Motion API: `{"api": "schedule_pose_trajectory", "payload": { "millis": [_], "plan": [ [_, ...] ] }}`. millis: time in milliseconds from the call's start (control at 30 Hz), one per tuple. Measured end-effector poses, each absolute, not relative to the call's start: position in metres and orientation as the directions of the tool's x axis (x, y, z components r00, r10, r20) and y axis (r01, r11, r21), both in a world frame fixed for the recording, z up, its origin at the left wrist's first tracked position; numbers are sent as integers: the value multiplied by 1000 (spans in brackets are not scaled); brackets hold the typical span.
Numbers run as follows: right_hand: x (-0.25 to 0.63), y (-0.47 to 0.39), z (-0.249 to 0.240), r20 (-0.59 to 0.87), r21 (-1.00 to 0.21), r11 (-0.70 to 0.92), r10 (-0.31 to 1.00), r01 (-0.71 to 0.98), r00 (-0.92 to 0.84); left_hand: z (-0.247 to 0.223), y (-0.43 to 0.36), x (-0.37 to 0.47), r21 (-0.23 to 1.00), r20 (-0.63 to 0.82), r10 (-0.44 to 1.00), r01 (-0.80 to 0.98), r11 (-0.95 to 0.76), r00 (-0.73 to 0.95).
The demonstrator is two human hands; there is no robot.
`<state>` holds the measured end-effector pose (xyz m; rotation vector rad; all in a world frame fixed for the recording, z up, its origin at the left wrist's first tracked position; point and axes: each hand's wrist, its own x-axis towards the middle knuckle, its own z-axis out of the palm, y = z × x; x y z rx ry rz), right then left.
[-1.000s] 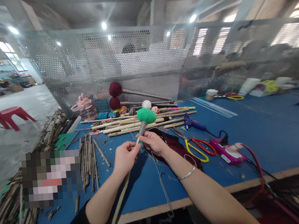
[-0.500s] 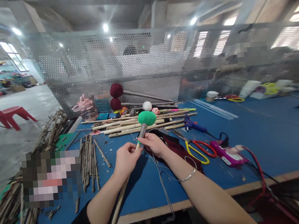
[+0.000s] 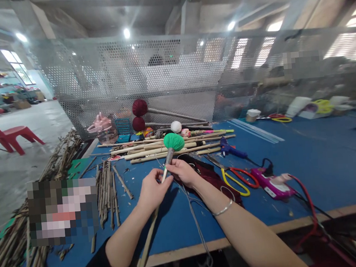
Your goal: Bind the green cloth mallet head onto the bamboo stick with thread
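Observation:
A mallet with a green cloth-covered head (image 3: 174, 142) stands tilted in front of me, grey cord wound round its neck just under the head. My left hand (image 3: 154, 187) is closed round its pale wooden stick, which runs down past the table's front edge. My right hand (image 3: 182, 172) pinches the mallet at the lower end of the grey winding. Loose grey cord (image 3: 197, 226) trails from near my right hand over the table edge. Dark red cloth (image 3: 212, 176) lies under my right forearm.
Scissors (image 3: 235, 180), a blue glue gun (image 3: 231, 150) and a magenta power strip (image 3: 271, 183) lie to the right. Behind are several wooden sticks (image 3: 163, 150) and two dark red mallets (image 3: 139, 107) against a perforated metal screen (image 3: 173, 76). Twigs (image 3: 106, 192) lie left.
The mallet has shifted slightly, its green head a little lower and to the left. The lower end of its stick has swung a bit to the right. Both hands keep their hold.

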<state>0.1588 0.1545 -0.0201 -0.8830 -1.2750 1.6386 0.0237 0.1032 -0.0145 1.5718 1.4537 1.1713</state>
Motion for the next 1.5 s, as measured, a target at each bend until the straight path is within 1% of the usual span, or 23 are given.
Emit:
{"api": "schedule_pose_trajectory", "payload": {
  "millis": [33, 67, 133, 200, 333, 400, 467, 500, 600, 633, 700, 800, 900, 967, 1033, 1067, 1100, 1200, 1233, 1267, 1300, 1367, 1500],
  "plan": [
    [158, 154, -20, -28, -973, -112, 925, -200, -380, -15, 103, 23, 900, 199, 978, 406, -160, -56],
    [158, 154, -20, -24, -974, -107, 926, -201, -378, -15, 103, 23, 891, 205, 976, 425, -159, -66],
    [158, 153, -19, -9, -974, -95, 925, -208, -379, -14, 102, 23, 903, 165, 984, 412, -124, -64],
    [160, 152, -18, 9, -969, -88, 920, -229, -393, -12, 101, 25, 939, 94, 995, 336, -74, -43],
    [162, 152, -15, 48, -951, -92, 899, -295, -435, -7, 99, 28, 997, -43, 996, 74, 37, 76],
    [162, 153, -17, 46, -953, -94, 896, -289, -441, -6, 100, 28, 995, -99, 982, 29, 95, 161],
    [161, 153, -21, 19, -962, -103, 901, -255, -434, -9, 100, 26, 990, -104, 978, 110, 85, 179],
    [160, 154, -23, 2, -965, -111, 904, -238, -428, -10, 101, 25, 982, -66, 988, 184, 39, 142],
    [156, 154, -29, -28, -967, -130, 910, -219, -414, -16, 104, 21, 906, 145, 989, 405, -121, -27],
    [155, 154, -29, -31, -968, -130, 911, -216, -411, -17, 105, 20, 883, 192, 980, 445, -146, -59],
    [154, 154, -28, -29, -971, -123, 913, -205, -408, -19, 106, 19, 874, 210, 975, 461, -153, -74],
    [155, 153, -24, -3, -972, -103, 905, -212, -426, -18, 107, 20, 926, 145, 989, 356, -122, -40],
    [158, 152, -20, 32, -964, -95, 884, -247, -467, -11, 106, 23, 989, 9, 999, 147, -15, 44],
    [160, 152, -20, 41, -961, -96, 879, -261, -475, -7, 104, 22, 997, -74, 989, 22, 71, 126],
    [161, 153, -21, 32, -962, -101, 881, -253, -472, -6, 104, 21, 992, -121, 973, -8, 125, 197],
    [161, 153, -22, 20, -964, -106, 885, -243, -465, -6, 104, 19, 993, -114, 973, 30, 110, 202],
    [160, 153, -24, 5, -967, -113, 889, -230, -458, -8, 104, 18, 994, -75, 981, 97, 59, 176],
    [156, 153, -26, -30, -968, -134, 902, -213, -431, -14, 105, 16, 923, 162, 986, 347, -164, 37],
    [154, 152, -26, -37, -967, -140, 904, -213, -426, -16, 106, 15, 897, 219, 976, 392, -204, 8],
    [153, 152, -26, -42, -967, -144, 905, -212, -424, -18, 107, 15, 888, 236, 972, 408, -213, -6],
    [152, 152, -25, -42, -967, -143, 906, -210, -422, -19, 107, 16, 895, 220, 975, 401, -197, -11],
    [151, 152, -24, -38, -970, -134, 906, -202, -422, -18, 108, 17, 933, 139, 990, 336, -129, -6],
    [156, 153, -22, -2, -971, -111, 890, -211, -457, -10, 107, 19, 994, -49, 998, 99, 44, 49]
  ]
}}
